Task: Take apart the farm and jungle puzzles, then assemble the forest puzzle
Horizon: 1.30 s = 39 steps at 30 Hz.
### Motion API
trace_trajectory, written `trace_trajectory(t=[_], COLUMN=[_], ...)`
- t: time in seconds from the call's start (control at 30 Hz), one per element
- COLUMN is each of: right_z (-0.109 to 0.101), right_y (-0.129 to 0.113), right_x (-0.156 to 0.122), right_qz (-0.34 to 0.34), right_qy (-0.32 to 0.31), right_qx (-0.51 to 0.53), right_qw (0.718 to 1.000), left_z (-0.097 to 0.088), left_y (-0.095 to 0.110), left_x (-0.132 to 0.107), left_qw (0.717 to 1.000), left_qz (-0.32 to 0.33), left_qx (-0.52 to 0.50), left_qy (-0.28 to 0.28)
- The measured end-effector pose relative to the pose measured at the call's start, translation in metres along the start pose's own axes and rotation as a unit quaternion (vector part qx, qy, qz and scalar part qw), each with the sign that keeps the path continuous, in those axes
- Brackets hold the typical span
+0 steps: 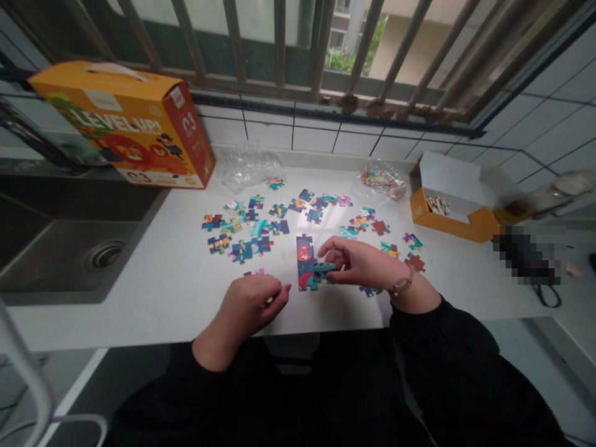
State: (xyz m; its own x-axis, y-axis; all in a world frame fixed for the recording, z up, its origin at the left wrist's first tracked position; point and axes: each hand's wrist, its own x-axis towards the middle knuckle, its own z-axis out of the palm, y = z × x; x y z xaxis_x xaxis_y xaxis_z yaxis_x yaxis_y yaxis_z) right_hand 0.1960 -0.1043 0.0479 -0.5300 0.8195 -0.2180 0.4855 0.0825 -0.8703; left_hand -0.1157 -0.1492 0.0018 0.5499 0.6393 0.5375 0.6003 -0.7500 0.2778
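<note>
My right hand (351, 261) pinches a teal puzzle piece (325, 268) between thumb and fingers. That piece is over the right side of a small joined section of jigsaw puzzle (305, 254), dark blue with red figures; I cannot tell whether it touches. To the left of this section, my left hand (256, 301) rests near the counter's front edge with its fingers curled in. Whatever those fingers hold, if anything, is hidden. A pink and purple piece (254, 272) shows just behind the left hand. Loose puzzle pieces (261, 245) lie spread behind both hands.
An orange puzzle box (135, 130) stands at the back left beside the sink (88, 248). Crumpled clear plastic (251, 167) and a bag of pieces (382, 180) lie by the wall. An open yellow box (454, 217) containing pieces and a blurred dark object (526, 254) are at right.
</note>
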Motion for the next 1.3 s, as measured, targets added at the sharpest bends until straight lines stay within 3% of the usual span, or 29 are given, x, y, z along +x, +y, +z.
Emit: trace_trajectory(t=[0.13, 0.37, 0.63, 0.87, 1.03, 1.3], right_z=[0.026, 0.047, 0.06, 0.086, 0.108, 0.123], right_y=[0.0, -0.009, -0.011, 0.007, 0.013, 0.02], right_x=[-0.011, -0.012, -0.005, -0.034, -0.056, -0.063], right_qz=[-0.02, -0.068, -0.153, -0.15, -0.148, -0.137], right_qy=[-0.027, -0.016, 0.084, 0.183, 0.211, 0.254], right_qx=[0.022, -0.122, -0.192, -0.23, -0.278, -0.306], right_qw=[0.999, 0.99, 0.966, 0.944, 0.925, 0.907], left_z=[0.001, 0.001, 0.005, 0.004, 0.002, 0.004], left_y=[-0.001, -0.001, -0.006, -0.006, -0.002, 0.002], left_x=[-0.001, -0.002, -0.006, -0.003, 0.002, 0.004], left_qw=[1.0, 0.999, 0.992, 0.986, 0.986, 0.985], left_qz=[-0.002, 0.012, 0.025, 0.036, 0.043, 0.056], left_qx=[0.009, -0.013, -0.079, -0.112, -0.108, -0.088], left_qy=[-0.003, -0.038, -0.096, -0.117, -0.116, -0.14])
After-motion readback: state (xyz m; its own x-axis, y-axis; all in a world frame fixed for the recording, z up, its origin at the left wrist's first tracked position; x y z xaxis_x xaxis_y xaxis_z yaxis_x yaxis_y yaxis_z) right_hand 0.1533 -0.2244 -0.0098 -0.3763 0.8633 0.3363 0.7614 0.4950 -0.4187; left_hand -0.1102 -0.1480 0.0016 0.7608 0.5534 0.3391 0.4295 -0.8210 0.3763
